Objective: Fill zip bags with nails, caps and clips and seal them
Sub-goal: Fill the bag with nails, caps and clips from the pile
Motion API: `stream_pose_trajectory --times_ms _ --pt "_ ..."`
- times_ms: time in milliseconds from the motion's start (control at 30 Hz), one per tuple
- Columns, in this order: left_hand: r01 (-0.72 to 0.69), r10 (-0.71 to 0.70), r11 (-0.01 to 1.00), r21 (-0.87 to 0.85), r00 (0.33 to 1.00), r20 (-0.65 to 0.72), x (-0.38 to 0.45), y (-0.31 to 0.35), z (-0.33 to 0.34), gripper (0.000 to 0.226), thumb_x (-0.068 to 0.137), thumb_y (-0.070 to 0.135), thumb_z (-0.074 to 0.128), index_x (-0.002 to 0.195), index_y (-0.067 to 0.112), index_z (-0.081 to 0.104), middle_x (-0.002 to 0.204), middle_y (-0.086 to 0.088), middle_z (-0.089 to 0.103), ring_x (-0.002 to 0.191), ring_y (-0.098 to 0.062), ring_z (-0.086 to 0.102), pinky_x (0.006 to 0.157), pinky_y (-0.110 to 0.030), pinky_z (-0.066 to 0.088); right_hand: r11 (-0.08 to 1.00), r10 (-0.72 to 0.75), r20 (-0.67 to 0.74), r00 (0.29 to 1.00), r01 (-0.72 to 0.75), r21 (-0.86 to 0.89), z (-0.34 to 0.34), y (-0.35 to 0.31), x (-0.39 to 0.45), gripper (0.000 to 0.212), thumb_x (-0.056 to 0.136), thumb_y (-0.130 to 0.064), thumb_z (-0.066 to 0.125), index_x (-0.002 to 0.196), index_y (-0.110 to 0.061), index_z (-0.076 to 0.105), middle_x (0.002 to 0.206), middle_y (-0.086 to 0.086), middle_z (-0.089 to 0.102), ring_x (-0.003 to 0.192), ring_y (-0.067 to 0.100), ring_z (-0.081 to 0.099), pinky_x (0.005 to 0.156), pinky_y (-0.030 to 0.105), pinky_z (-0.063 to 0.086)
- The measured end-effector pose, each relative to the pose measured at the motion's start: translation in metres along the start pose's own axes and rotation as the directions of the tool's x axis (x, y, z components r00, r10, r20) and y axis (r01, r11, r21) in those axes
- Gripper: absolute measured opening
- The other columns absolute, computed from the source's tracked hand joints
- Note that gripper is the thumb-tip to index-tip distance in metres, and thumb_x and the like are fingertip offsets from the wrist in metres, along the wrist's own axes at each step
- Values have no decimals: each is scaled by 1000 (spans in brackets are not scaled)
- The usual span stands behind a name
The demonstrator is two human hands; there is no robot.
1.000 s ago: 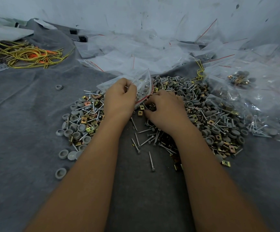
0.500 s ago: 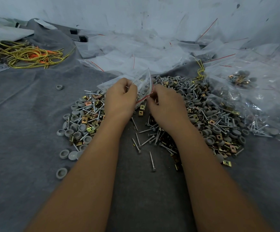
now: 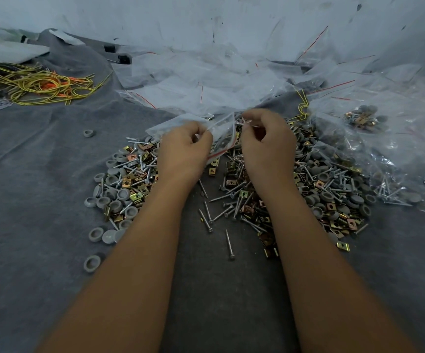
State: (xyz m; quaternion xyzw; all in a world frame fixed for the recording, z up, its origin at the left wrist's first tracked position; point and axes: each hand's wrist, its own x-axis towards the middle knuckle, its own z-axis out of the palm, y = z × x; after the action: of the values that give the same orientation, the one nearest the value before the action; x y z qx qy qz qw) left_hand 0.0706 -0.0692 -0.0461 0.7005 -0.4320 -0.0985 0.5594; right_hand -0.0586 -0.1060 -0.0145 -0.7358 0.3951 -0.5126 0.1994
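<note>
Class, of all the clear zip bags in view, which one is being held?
The zip bag with the red strip, pinched by the left hand above the pile; the other bags lie untouched behind and right.

Single head-worn wide-angle view, looking forward and down, close above left hand [image 3: 184, 146] and right hand [image 3: 266, 143], forearms entering from bottom edge, wall [image 3: 206, 19] beyond.

glossy plastic zip bag [image 3: 221, 138], matt grey cloth [image 3: 40, 200]
</note>
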Motion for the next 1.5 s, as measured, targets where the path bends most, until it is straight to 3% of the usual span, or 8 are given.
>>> stream_pose_trajectory --times_ms 100,267,533,667,800,900,1067,1500 --pt "-18 18 1000 21 1000 -3 -1 2 0 24 80 42 53 77 22 66 55 2 55 52 -16 49 61 -45 53 999 -33 44 998 33 12 2 1 -1 7 85 -9 66 90 -13 68 87 1 67 82 16 61 77 32 52" --pt "-45 46 998 -52 999 21 -3 4 0 15 79 40 53 73 30 63 52 7 51 50 -9 43 57 -41 46 959 -152 189 970 191 -210 7 7 -2 17 80 -23 75 96 -19 78 90 2 58 95 24 52 83 34 40" --pt "17 -22 996 -83 998 -61 1 1 -1 25 94 26 50 69 24 50 60 6 48 57 -12 43 60 -34 39 986 -29 95 995 44 -161 3 5 2 26 92 -21 58 116 -23 66 98 -3 47 102 19 48 88 33 41" --pt "3 -21 996 -86 977 -213 1 1 -2 18 97 22 47 79 21 51 64 8 49 58 6 46 55 -29 29 982 11 210 978 30 -189 4 4 0 24 87 -6 53 96 -20 71 100 -1 63 98 21 56 88 44 47" --pt "-19 -9 996 -92 954 -300 2 1 -4 14 97 23 47 86 18 54 61 9 48 55 2 44 55 -29 27 958 -40 423 905 154 -240 6 2 -3 27 79 -5 54 84 -21 76 90 2 65 93 25 57 85 42 47" --pt "-28 3 996 -85 957 -289 1 1 -4 15 97 21 47 86 17 56 62 10 49 56 5 45 53 -21 30 927 -46 519 854 230 -297 8 3 -5 29 81 -9 56 91 -27 76 86 -5 55 100 26 54 88 37 43" --pt "-30 -12 992 -124 946 -323 2 3 -5 16 96 18 48 81 17 53 60 9 46 55 6 45 50 -13 28 808 7 593 805 345 -478 12 12 -6 31 90 -30 55 118 -23 67 119 0 53 119 24 40 99 39 30" --pt "1 -37 992 -129 961 -275 4 0 -3 17 95 23 49 79 19 54 62 9 49 55 4 44 53 -17 32 847 -93 482 871 324 -422 12 7 -5 18 90 -31 64 104 -27 74 104 1 67 107 26 52 94 38 38"
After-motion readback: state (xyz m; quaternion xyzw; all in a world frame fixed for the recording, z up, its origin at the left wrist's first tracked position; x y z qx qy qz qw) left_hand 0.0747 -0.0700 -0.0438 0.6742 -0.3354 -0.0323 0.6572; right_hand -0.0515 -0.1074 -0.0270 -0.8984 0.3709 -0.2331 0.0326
